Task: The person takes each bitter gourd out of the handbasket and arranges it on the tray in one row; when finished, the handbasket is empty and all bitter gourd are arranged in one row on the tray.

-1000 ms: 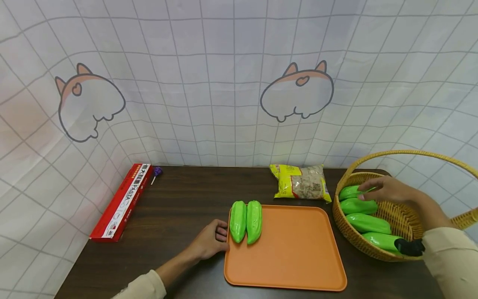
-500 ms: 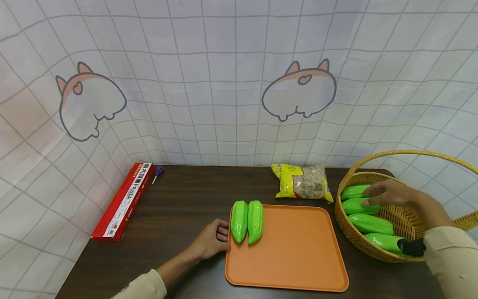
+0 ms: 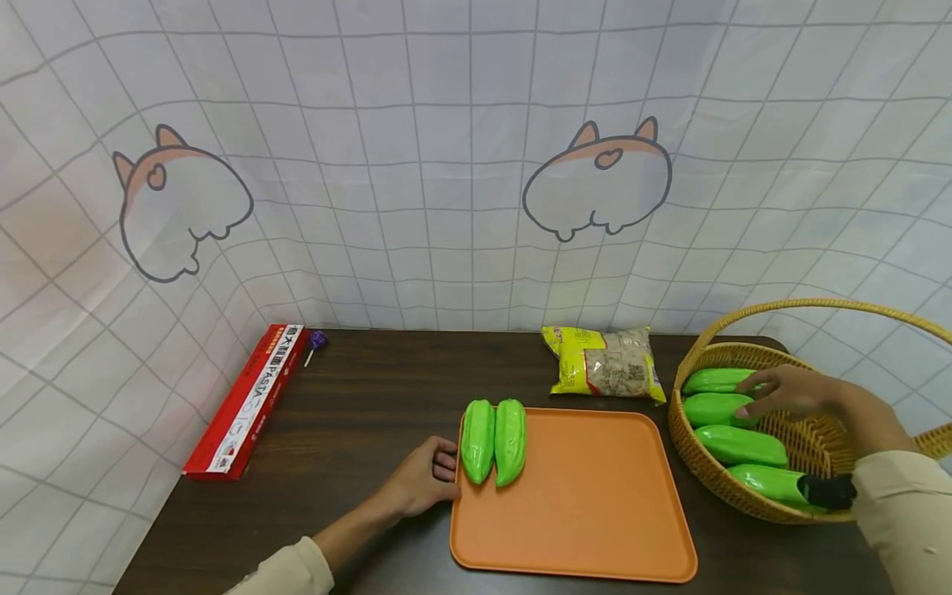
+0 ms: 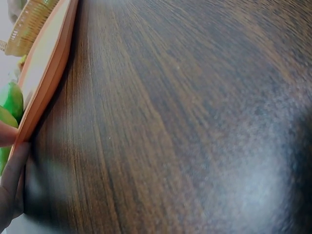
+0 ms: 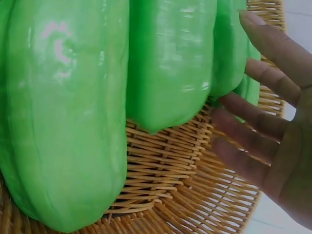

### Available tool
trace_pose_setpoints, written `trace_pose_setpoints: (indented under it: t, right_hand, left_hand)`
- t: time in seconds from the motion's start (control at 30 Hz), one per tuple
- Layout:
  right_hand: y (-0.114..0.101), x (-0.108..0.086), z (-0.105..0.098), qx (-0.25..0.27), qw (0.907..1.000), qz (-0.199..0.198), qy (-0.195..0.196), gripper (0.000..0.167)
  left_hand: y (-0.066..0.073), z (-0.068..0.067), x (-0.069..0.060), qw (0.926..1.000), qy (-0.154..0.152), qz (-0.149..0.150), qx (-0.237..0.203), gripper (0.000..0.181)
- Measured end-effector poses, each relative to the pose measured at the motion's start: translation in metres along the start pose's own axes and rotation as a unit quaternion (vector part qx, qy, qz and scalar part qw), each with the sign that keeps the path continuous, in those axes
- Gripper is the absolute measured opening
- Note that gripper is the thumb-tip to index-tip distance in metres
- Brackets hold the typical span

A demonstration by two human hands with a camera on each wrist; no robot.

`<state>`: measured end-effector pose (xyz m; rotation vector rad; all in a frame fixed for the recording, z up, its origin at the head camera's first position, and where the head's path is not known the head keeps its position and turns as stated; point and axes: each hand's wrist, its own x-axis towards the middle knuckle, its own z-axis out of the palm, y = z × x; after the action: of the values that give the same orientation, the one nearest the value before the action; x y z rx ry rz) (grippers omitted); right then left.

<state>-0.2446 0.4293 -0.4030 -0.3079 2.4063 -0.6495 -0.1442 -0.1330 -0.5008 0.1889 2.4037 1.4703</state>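
Two green ridged vegetables (image 3: 478,442) lie side by side at the left of an orange tray (image 3: 580,504). My left hand (image 3: 420,482) holds the tray's left edge; in the left wrist view its fingers (image 4: 14,168) are at the rim (image 4: 48,80). On the right, my right hand (image 3: 799,392) is over a wicker basket (image 3: 811,446) with several green vegetables (image 3: 740,446) in a row. The right wrist view has this hand (image 5: 278,117) with fingers spread beside the far vegetables (image 5: 229,48), gripping none. Whether its fingertips touch them I cannot tell.
A yellow bag (image 3: 606,364) lies behind the tray. At the left are a long red pasta box (image 3: 249,401) and a purple lollipop (image 3: 318,339). The basket's handle (image 3: 825,304) arches above it. A black band (image 3: 829,492) is near the right sleeve.
My right hand has shifted slightly right and towards me over the basket, so more of the farthest vegetable shows. The left hand keeps its place at the tray's edge.
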Motion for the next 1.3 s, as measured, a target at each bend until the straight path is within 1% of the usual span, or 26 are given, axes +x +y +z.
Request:
trace_pose_setpoints:
  t: [0.13,0.3,0.4,0.7,0.87,1.07,1.23,1.3]
  right_hand:
    - [0.000,0.001,0.000,0.015,0.9999,0.001,-0.007,0.065]
    - [-0.001,0.004,0.001,0.034,0.9993,0.012,-0.013,0.065]
    - [-0.002,0.005,0.001,0.034,0.9991,0.018,-0.014,0.065]
    - [0.002,0.004,0.001,0.029,0.9993,0.022,-0.010,0.065]
    - [0.004,0.000,-0.001,0.029,0.9994,0.019,-0.004,0.068]
    - [0.006,-0.005,0.000,0.028,0.9995,0.012,0.012,0.066]
    - [0.006,-0.007,0.001,0.043,0.9988,-0.003,0.025,0.065]
    - [0.005,-0.008,0.001,0.046,0.9983,-0.015,0.033,0.063]
  left_hand:
    - [0.001,0.000,0.000,1.0000,0.001,0.000,-0.003,0.062]
    - [0.001,-0.001,0.000,1.0000,-0.001,0.000,0.004,0.062]
    - [0.001,-0.001,0.001,1.0000,-0.003,0.002,0.009,0.062]
    - [0.001,0.000,0.000,1.0000,-0.002,0.005,0.001,0.062]
    - [0.001,-0.001,0.002,1.0000,-0.003,0.002,0.008,0.062]
    - [0.000,-0.001,0.002,0.9999,-0.004,0.004,0.009,0.062]
    - [-0.001,-0.001,0.001,1.0000,-0.006,0.004,0.005,0.062]
    - [-0.002,-0.001,0.001,0.9999,-0.007,0.002,0.008,0.062]
